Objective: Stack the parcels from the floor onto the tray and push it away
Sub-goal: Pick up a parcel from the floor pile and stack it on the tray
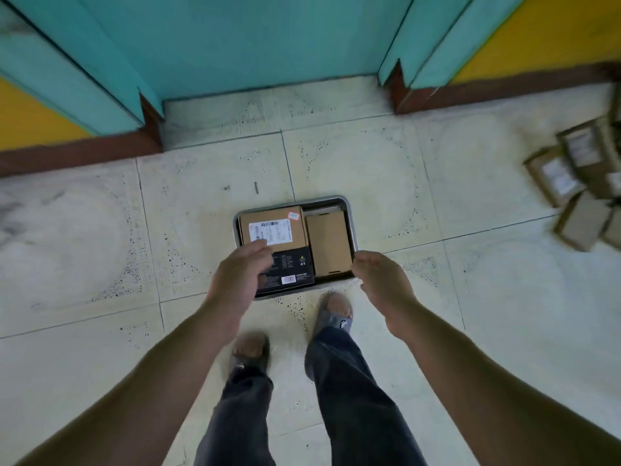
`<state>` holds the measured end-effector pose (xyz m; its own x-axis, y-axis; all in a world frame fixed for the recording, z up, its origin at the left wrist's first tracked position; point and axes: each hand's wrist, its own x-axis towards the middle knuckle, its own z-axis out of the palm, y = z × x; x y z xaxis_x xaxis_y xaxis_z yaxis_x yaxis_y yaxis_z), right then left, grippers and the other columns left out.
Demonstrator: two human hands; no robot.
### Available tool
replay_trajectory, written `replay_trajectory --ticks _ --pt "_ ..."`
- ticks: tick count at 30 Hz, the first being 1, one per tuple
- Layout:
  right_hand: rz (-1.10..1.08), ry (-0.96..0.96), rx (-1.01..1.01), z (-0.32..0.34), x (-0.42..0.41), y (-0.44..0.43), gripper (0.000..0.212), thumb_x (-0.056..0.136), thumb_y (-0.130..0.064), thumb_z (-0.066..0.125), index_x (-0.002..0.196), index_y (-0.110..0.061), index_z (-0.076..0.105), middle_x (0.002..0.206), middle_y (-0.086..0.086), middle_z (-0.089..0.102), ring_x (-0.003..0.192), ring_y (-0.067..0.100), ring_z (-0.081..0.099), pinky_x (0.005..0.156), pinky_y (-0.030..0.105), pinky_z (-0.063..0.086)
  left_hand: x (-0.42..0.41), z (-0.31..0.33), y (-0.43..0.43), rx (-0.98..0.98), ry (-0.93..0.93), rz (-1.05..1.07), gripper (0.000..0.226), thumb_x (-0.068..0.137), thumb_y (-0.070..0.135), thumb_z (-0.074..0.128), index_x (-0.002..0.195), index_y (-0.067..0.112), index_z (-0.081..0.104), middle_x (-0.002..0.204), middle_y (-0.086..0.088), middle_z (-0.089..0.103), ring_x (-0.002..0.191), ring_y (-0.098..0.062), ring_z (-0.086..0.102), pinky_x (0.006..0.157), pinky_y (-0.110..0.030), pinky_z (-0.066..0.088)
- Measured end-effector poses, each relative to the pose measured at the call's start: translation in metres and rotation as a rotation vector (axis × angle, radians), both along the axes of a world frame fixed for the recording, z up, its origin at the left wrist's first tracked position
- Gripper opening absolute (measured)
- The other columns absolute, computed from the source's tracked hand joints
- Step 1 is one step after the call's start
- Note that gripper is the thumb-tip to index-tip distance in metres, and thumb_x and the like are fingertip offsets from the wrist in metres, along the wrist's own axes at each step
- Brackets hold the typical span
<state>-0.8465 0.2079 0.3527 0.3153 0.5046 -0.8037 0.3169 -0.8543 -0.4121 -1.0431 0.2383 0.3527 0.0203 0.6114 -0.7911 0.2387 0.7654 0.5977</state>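
A grey metal tray (349,210) lies on the tiled floor just ahead of my feet. In it are a brown cardboard parcel with a white label (279,223), a plain brown parcel (327,242) to its right, and a black box with a barcode (294,267) at the near side. My left hand (238,270) hovers over the tray's near left corner, fingers loosely curled and holding nothing. My right hand (379,277) hangs at the tray's near right corner, fingers curved, also with nothing in it.
Several brown parcels (578,183) lie in a heap on the floor at the far right. A teal door (268,42) in a teal frame stands straight ahead, yellow walls with a brown skirting on both sides. My sandalled feet (332,314) stand close behind the tray.
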Motion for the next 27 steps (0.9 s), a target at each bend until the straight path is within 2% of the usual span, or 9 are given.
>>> replay_trajectory --ticks 3,4,5,6,8,10,13,16,27 --pt "-0.129 -0.04 0.096 0.049 0.014 -0.013 0.013 0.089 -0.007 0.047 0.08 -0.004 0.057 0.083 0.024 0.05 0.079 0.034 0.051 0.084 0.053 0.049 -0.013 0.045 -0.003 0.065 -0.021 -0.078 0.029 0.092 0.029 0.059 0.12 0.033 0.064 0.122 0.008 0.066 0.113 -0.013 0.06 0.105 -0.045 0.044" --pt "-0.166 -0.053 0.112 0.064 0.017 -0.017 0.012 0.086 -0.008 0.047 0.074 -0.004 0.05 0.079 0.023 0.041 0.074 0.027 0.041 0.071 0.037 0.031 -0.017 0.059 -0.002 0.073 -0.03 -0.068 0.024 0.093 0.026 0.059 0.115 0.034 0.065 0.119 0.007 0.068 0.111 -0.013 0.061 0.104 -0.043 0.045" --pt "-0.222 -0.051 0.117 0.087 0.017 -0.026 0.012 0.083 -0.008 0.047 0.072 -0.005 0.045 0.078 0.021 0.034 0.077 0.019 0.033 0.093 0.043 0.016 -0.019 0.079 -0.004 0.097 -0.061 -0.071 0.021 0.095 0.022 0.058 0.11 0.033 0.066 0.117 0.005 0.069 0.11 -0.013 0.062 0.103 -0.041 0.046" --pt "-0.242 -0.049 0.122 0.105 0.017 -0.035 0.014 0.082 -0.008 0.046 0.069 -0.008 0.041 0.077 0.018 0.031 0.074 0.021 0.031 0.077 0.037 0.019 -0.021 0.097 -0.006 0.111 -0.073 -0.09 0.018 0.095 0.02 0.058 0.105 0.032 0.067 0.114 0.003 0.07 0.108 -0.012 0.063 0.101 -0.038 0.048" --pt "-0.276 -0.058 0.18 0.144 0.014 -0.058 0.019 0.084 -0.008 0.047 0.068 -0.017 0.043 0.075 0.01 0.037 0.073 0.02 0.035 0.074 0.034 0.031 -0.021 0.135 -0.006 0.149 -0.105 -0.114 0.017 0.095 0.018 0.058 0.102 0.031 0.067 0.11 0.002 0.071 0.108 -0.011 0.064 0.096 -0.033 0.05" --pt "-0.274 -0.061 0.211 0.172 0.011 -0.081 0.015 0.093 -0.014 0.05 0.095 -0.022 0.063 0.097 -0.002 0.061 0.087 0.017 0.054 0.081 0.029 0.045 -0.016 0.162 -0.006 0.159 -0.133 -0.126 0.018 0.095 0.018 0.058 0.107 0.028 0.067 0.111 0.003 0.071 0.109 -0.013 0.064 0.095 -0.032 0.05" --pt "-0.269 -0.109 0.197 0.219 0.006 -0.131 0.034 0.098 -0.025 0.052 0.132 -0.026 0.057 0.13 -0.009 0.058 0.108 0.012 0.057 0.079 0.018 0.046 0.004 0.209 -0.015 0.186 -0.192 -0.232 0.019 0.096 0.02 0.058 0.111 0.028 0.066 0.113 0.004 0.07 0.11 -0.013 0.064 0.101 -0.038 0.048" --pt "-0.355 -0.131 0.215 0.254 0.013 -0.173 0.036 0.099 -0.028 0.053 0.135 -0.025 0.055 0.133 -0.009 0.057 0.103 0.01 0.056 0.066 0.011 0.042 0.04 0.249 -0.028 0.212 -0.239 -0.368 0.018 0.097 0.022 0.057 0.111 0.03 0.065 0.116 0.005 0.069 0.112 -0.013 0.062 0.104 -0.039 0.046" --pt "-0.755 -0.129 0.395 0.313 0.123 -0.292 0.039 0.097 -0.027 0.057 0.135 -0.021 0.057 0.133 -0.005 0.059 0.117 0.015 0.056 0.105 0.038 0.045 0.213 0.311 -0.122 0.208 -0.322 -0.715 0.021 0.099 0.015 0.053 0.115 0.018 0.065 0.114 0.002 0.069 0.109 -0.013 0.064 0.094 -0.032 0.049"
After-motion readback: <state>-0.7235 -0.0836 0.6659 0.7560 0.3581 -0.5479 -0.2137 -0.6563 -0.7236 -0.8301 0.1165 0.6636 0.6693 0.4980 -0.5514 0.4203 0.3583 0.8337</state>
